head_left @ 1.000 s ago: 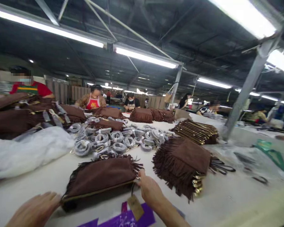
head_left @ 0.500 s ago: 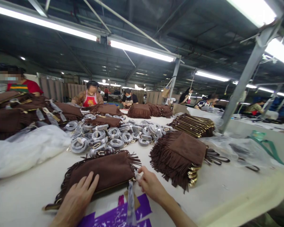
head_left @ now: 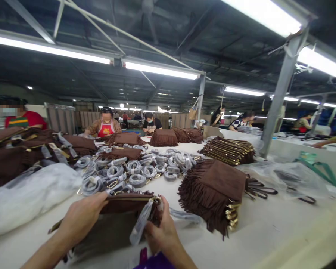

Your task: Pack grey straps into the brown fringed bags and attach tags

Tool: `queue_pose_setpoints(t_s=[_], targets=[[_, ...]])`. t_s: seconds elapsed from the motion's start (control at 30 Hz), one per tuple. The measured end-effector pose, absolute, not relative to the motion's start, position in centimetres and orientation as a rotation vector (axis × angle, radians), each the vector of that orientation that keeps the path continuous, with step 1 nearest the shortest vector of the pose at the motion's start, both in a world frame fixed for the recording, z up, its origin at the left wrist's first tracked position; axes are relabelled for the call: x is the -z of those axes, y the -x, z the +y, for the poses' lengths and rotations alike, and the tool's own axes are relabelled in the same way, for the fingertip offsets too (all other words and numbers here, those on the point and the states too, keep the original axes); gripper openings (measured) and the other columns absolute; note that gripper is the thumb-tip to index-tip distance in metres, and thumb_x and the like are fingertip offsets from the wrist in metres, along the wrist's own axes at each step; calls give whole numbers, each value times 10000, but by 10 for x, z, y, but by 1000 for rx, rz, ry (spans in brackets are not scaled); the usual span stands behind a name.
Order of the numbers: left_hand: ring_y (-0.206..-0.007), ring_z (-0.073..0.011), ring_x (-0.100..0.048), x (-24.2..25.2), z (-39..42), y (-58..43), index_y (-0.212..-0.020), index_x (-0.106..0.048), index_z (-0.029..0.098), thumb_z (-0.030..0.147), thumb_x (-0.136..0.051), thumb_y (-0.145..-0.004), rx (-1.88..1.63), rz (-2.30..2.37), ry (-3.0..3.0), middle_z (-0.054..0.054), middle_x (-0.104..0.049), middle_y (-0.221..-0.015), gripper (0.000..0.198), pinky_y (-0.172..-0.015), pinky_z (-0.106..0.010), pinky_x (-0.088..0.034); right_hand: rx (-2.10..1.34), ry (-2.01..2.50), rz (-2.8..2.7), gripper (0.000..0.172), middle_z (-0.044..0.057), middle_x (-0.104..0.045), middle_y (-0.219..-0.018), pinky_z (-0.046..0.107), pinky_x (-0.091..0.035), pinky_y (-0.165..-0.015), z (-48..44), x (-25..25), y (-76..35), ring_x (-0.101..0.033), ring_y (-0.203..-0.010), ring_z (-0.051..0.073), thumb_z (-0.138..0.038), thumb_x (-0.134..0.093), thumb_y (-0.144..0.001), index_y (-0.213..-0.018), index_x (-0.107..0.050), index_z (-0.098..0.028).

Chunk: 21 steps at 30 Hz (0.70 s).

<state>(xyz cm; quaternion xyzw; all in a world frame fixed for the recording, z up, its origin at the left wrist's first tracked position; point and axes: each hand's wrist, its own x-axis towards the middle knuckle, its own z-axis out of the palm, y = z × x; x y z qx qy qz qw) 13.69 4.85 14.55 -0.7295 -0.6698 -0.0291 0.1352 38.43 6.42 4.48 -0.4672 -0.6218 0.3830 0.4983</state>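
Left hand (head_left: 82, 215) and right hand (head_left: 165, 228) pinch the brown bag (head_left: 121, 205) at its edge (left thumb hidden).

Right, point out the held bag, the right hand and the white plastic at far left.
Held bag (head_left: 121, 206): head view, brown side just under its top edge.
Right hand (head_left: 166, 228): head view, middle of the hand.
White plastic (head_left: 35, 198): head view, middle of its crumpled surface.
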Motion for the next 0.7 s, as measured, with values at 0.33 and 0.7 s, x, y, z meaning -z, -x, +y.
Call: queue_pose_setpoints(t_s=[0.33, 0.7], targets=[[-892, -245, -690, -146, 48, -119, -973, -588, 233, 226, -313, -950, 0, -1958, 2085, -64, -724, -954, 276, -726, -324, -474, -1017, 1095, -1814, 597, -81, -414, -532, 227, -329, -507, 90, -64, -460, -387, -491, 117, -288, -502, -786, -1365, -490, -142], [-867, -250, -697, -150, 46, -132, -950, -582, 226, 238, -308, -955, -39, -1940, 2149, -63, -730, -917, 274, -701, -314, -459, -543, 951, -1928, 228, 63, -680, -1006, 284, -436, -877, 71, -88, -444, -605, -956, 193, -266, -489, -912, -969, -703, -212]])
